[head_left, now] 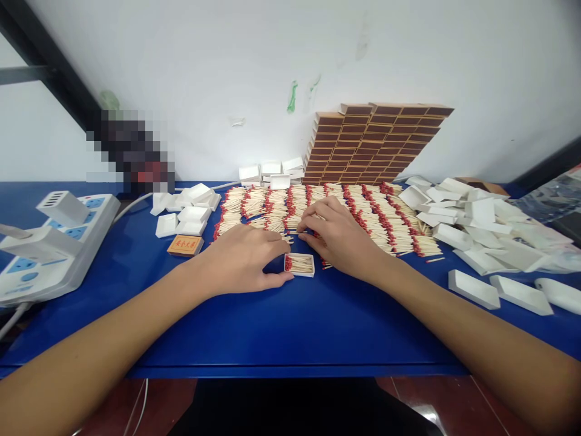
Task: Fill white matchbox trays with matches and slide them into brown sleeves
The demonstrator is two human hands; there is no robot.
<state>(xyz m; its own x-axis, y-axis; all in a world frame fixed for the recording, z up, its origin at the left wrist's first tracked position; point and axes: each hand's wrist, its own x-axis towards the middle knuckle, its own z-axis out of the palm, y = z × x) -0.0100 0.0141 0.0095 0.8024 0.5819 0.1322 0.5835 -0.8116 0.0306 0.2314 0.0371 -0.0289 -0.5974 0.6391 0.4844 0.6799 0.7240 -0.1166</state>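
Observation:
A small white matchbox tray (310, 274) filled with red-tipped matches (300, 263) lies on the blue table between my hands. My left hand (242, 257) grips its left end, with the thumb at the near corner and the fingers at the far one. Just behind the tray, my right hand (338, 237) has its fingers curled down at the front of the spread-out loose matches (376, 212). What its fingertips pinch is hidden. Left of my left hand lies an orange matchbox (185, 245) with printed characters.
Brown-sided matchboxes (372, 145) are stacked against the wall. White empty trays (481, 212) pile up at the right, with smaller groups of trays (193, 218) at the left and back. A white power strip (86, 242) with plugged-in chargers occupies the left side.

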